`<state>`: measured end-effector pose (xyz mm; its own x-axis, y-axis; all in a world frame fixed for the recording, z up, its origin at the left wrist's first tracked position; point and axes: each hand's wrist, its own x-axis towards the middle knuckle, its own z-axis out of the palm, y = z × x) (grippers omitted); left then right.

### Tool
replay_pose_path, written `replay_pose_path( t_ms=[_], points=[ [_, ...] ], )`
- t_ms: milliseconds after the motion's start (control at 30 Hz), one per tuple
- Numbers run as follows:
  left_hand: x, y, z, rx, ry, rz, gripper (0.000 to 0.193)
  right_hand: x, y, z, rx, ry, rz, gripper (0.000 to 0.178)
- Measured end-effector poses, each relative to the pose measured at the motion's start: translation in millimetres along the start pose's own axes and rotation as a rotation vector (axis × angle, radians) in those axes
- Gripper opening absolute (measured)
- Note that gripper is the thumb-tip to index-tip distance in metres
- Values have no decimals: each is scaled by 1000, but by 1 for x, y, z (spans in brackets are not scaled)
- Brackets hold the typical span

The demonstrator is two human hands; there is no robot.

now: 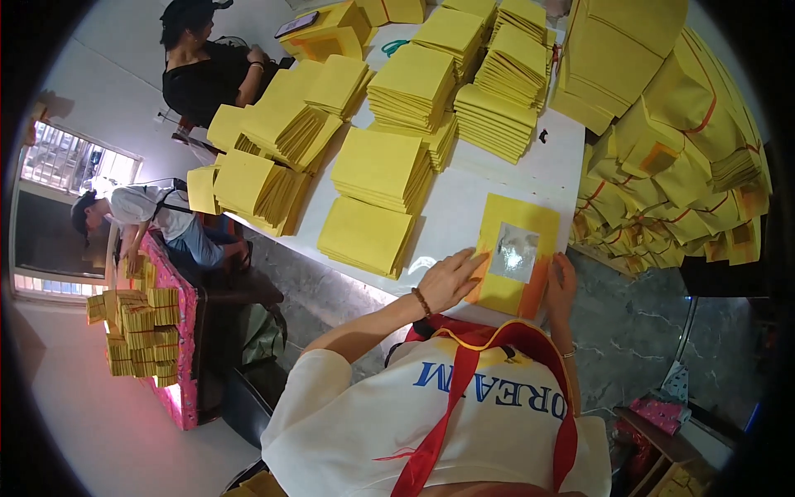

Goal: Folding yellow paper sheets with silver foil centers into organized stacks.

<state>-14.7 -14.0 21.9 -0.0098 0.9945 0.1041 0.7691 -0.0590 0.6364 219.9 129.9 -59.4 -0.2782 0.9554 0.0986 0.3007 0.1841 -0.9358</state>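
Observation:
A flat yellow and orange paper packet with a shiny clear window in its middle lies at the near edge of the white table. My left hand rests on the packet's left edge with its fingers stretched out. At the opposite side, my right hand touches the right edge, fingers loosely bent and not closed round it. Just left of the packet stands a stack of folded yellow packets, and a taller stack rises behind it.
More yellow stacks cover the far part of the white table. Tied yellow bundles pile up at the right. A person in black sits at the far left; another person stoops over a pink-covered table with packets.

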Motion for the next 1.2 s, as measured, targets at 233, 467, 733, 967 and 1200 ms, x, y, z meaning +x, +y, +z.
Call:
replay_pose_path(
  t_ms=[233,467,733,967,1200],
  points=[
    [11,-4,46,-98,151,-146,58,-18,-44,-13,-73,-185,195,32],
    [32,-24,58,-258,223,-108,54,-10,-27,-2,-131,-109,5,29],
    [38,-27,49,-444,175,-336,52,0,-35,7,57,-95,252,34],
    [43,-22,67,-382,347,-255,53,-2,-27,2,0,-76,170,37],
    [54,-14,56,-1177,383,-621,68,8,-48,9,475,27,302,36]
  ],
)
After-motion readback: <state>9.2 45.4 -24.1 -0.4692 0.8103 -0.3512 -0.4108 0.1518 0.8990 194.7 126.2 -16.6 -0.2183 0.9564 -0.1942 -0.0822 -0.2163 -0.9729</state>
